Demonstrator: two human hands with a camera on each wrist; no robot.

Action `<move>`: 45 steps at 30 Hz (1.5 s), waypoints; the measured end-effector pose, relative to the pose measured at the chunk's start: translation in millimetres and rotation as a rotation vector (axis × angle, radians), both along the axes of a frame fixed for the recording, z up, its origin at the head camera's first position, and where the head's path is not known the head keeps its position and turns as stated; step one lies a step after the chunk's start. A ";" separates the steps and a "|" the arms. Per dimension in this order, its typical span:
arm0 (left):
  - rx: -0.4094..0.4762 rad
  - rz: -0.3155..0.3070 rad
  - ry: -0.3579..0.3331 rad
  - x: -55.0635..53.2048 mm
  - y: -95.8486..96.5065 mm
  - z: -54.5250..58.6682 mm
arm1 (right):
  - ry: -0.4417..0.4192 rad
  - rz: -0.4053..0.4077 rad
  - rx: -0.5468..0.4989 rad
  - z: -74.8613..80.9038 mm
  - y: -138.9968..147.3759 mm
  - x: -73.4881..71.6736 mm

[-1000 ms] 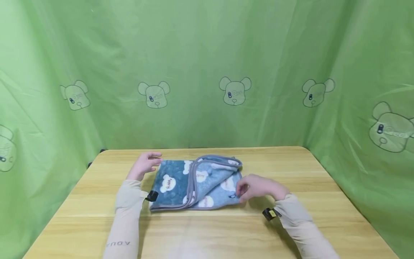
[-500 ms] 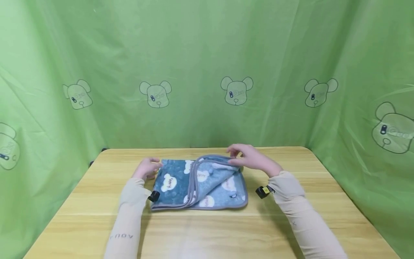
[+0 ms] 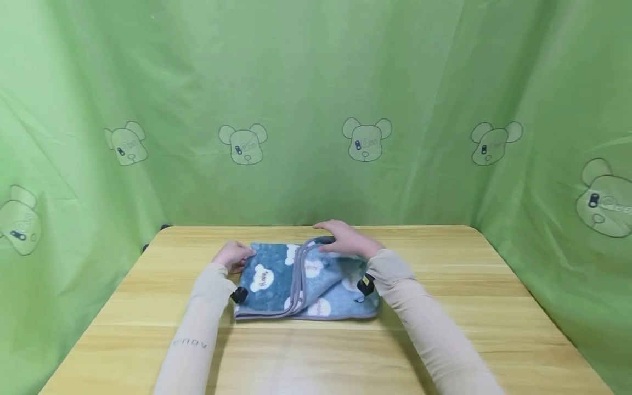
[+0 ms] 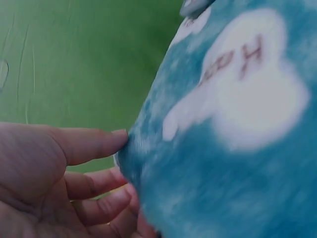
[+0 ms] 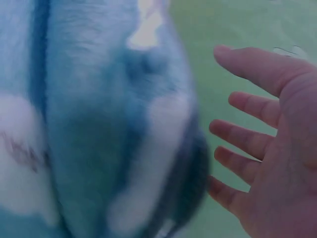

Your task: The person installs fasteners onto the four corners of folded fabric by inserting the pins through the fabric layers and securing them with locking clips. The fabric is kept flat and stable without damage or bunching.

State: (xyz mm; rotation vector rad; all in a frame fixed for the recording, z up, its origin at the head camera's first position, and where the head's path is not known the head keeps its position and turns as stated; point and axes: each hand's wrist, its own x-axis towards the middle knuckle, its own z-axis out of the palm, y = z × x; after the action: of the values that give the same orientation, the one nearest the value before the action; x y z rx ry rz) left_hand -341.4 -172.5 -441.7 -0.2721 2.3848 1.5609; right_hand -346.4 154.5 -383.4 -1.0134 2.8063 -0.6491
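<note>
A folded teal-blue fleece blanket [image 3: 266, 258] with white bear-head patches and grey piping lies on the table. Its right part is turned back in a loose diagonal flap [image 3: 321, 277], showing a paler side. At the blanket's far left corner, my left hand [image 3: 234, 254] pinches the edge. The left wrist view shows the thumb [image 4: 101, 141] on top and the other fingers underneath. Over the far edge near the flap hovers my right hand [image 3: 345, 238]. In the right wrist view its fingers [image 5: 242, 131] are spread and straight, beside the fabric with nothing in them.
The light wooden table [image 3: 296, 356] has rounded far corners. Green curtains [image 3: 306, 181] printed with bear heads hang behind it and along both sides. A small black wrist camera [image 3: 239, 295] on the left wrist overlaps the blanket's left side.
My right hand has left the blanket's near right corner, moved to the far edge, then slid left along it with fingers spreading. My left hand has closed onto the far left corner.
</note>
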 end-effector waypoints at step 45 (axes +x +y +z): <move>0.068 0.024 -0.100 -8.4 -2.2 -0.2 | -0.112 0.000 -0.280 -5.6 27.6 19.2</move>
State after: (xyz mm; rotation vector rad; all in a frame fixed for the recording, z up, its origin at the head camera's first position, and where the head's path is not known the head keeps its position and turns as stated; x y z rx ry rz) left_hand -349.8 -174.8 -441.9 -0.3567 2.2565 1.5963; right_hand -327.3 182.1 -389.0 -0.9820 2.6693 -1.0870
